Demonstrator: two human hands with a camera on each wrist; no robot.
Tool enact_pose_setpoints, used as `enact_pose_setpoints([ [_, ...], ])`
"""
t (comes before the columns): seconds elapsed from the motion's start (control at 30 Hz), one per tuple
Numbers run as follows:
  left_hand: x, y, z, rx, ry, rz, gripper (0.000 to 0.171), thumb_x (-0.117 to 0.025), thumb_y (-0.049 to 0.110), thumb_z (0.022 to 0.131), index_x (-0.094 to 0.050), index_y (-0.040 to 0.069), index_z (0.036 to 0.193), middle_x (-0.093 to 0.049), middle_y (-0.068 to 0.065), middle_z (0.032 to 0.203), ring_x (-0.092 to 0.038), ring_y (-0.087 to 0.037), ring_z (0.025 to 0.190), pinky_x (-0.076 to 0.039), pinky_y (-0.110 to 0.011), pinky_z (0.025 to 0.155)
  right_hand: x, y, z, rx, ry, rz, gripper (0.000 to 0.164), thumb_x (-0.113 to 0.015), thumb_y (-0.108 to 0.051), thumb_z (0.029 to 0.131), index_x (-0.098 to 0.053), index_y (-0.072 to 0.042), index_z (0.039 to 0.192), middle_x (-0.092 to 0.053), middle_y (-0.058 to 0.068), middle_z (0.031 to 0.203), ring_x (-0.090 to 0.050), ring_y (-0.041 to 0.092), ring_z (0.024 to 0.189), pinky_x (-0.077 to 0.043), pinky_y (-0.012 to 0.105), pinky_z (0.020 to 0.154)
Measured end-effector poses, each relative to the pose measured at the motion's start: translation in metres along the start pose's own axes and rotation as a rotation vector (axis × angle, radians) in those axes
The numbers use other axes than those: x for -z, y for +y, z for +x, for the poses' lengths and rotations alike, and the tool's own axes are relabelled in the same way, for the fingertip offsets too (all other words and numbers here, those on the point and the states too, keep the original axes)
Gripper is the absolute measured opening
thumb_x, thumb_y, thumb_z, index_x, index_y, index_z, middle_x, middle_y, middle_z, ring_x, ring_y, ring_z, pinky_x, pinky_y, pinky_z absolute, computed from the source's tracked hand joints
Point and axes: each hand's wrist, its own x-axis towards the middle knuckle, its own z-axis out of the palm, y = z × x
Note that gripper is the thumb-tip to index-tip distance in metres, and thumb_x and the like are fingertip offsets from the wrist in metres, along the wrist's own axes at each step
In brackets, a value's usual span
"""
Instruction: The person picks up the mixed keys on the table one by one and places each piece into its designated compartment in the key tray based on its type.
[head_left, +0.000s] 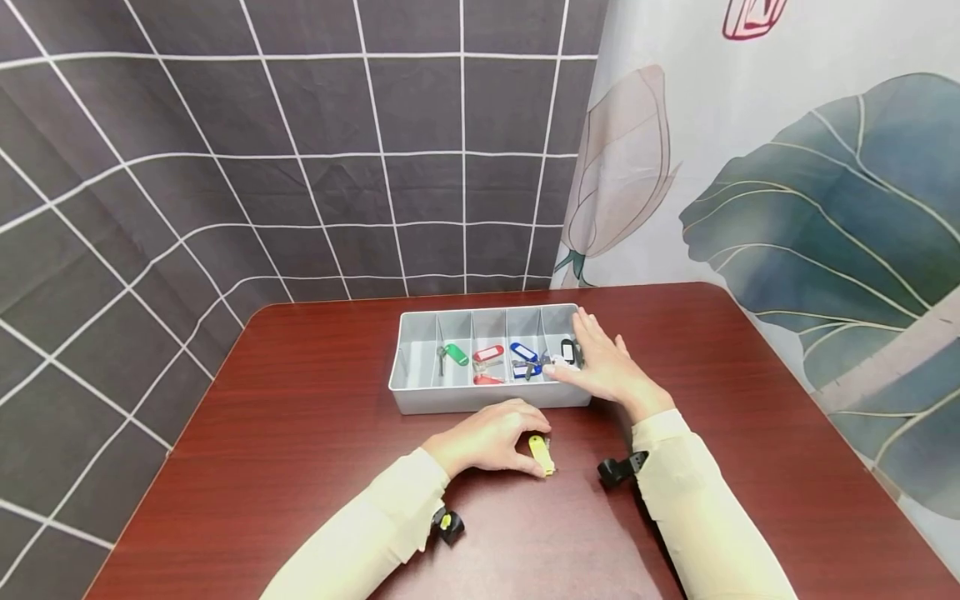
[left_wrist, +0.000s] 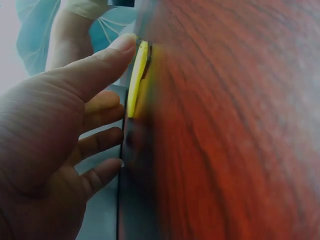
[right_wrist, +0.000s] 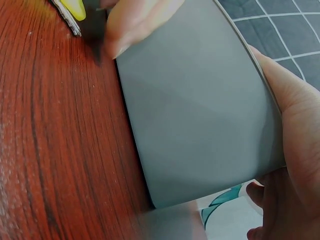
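A yellow key tag [head_left: 540, 454] with a key ring lies on the table in front of the grey divided tray [head_left: 487, 400]. My left hand [head_left: 498, 437] curves loosely around the tag. In the left wrist view its thumb tip is at one end of the yellow key tag [left_wrist: 136, 85], the other fingers spread behind. My right hand [head_left: 611, 371] rests at the tray's right end, thumb over the front rim, fingers fairly straight along the end. Part of the rightmost compartment is hidden by it. In the right wrist view, the tray's wall [right_wrist: 195, 110] fills the middle.
Tray compartments hold a green key tag [head_left: 456, 354], red key tags [head_left: 488, 353], blue key tags [head_left: 522, 352] and a black key tag [head_left: 567, 350]. The brown wooden table [head_left: 322, 400] ends at a dark checked curtain [head_left: 420, 192] and a floral curtain [head_left: 825, 208].
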Motion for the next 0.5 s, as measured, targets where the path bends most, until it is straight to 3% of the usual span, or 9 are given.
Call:
enact_pose_setpoints([
  [0.5, -0.0059, -0.0044, 0.0016, -0.03, 0.015, 0.057, 0.043, -0.077, 0.049, 0.076, -0.074, 0.018, 0.105, -0.058, 0.009, 0.101, -0.051, -0.007, 0.096, -0.042, -0.019, 0.086, -0.0006, 0.0014, 0.0012, 0.005, 0.0, 0.002, 0.115, -0.053, -0.078, 0.076, -0.007, -0.006, 0.154, 0.004, 0.005, 0.161, -0.001, 0.028, 0.147, -0.003, 0.066, 0.108],
])
